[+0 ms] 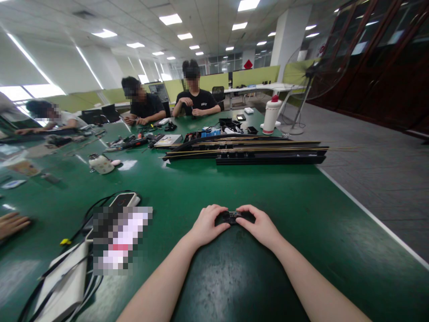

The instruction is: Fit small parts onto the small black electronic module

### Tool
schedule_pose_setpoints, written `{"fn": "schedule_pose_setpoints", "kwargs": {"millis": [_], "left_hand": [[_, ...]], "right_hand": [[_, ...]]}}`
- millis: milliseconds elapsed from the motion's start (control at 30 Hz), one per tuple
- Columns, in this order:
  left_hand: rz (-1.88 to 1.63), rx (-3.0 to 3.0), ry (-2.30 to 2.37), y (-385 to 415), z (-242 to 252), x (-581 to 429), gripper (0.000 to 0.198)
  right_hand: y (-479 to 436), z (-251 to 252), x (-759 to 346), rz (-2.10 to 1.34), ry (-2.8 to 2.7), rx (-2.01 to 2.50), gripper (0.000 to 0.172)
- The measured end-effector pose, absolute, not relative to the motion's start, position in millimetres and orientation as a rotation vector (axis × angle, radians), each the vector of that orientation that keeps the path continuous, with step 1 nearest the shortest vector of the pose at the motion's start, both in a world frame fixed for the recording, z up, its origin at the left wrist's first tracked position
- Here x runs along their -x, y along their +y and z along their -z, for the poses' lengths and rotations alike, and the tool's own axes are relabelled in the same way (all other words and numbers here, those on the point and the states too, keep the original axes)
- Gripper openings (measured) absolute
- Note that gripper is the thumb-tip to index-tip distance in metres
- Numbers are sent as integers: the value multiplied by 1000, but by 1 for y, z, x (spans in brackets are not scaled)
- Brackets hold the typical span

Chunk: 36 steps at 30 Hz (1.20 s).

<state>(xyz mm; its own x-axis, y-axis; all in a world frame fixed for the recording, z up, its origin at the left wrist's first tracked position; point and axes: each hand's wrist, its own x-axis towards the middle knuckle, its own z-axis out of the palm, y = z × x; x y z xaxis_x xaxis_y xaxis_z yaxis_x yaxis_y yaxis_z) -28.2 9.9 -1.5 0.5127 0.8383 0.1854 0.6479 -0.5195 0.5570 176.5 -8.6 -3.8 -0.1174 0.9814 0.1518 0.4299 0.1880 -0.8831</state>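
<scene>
A small black part (231, 217) lies between my two hands, low over the green table (187, 188). My left hand (210, 225) pinches its left end between thumb and fingers. On the other side, my right hand (259, 225) grips the right end the same way. The part's fine details are too small to make out.
Long black rails (271, 158) with thin rods lie across the table ahead. A phone (124, 203), cables and a white box (63, 281) are at the left. A white bottle (271, 117) stands farther back. Another person's hand (12, 224) rests at the left edge; several people sit beyond.
</scene>
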Motion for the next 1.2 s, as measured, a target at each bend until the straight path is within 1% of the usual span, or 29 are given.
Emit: {"fn": "schedule_pose_setpoints", "kwargs": {"millis": [133, 733, 1200], "left_hand": [[-611, -2338, 1225, 9, 1, 28, 40], [-591, -2343, 1238, 9, 0, 27, 39], [-596, -2340, 1232, 10, 2, 28, 40]], "right_hand": [[-7, 3, -177, -952, -1603, 1323, 19], [0, 9, -182, -1118, -1272, 1179, 25], [-2, -2, -183, -1242, -1040, 1147, 35]]}}
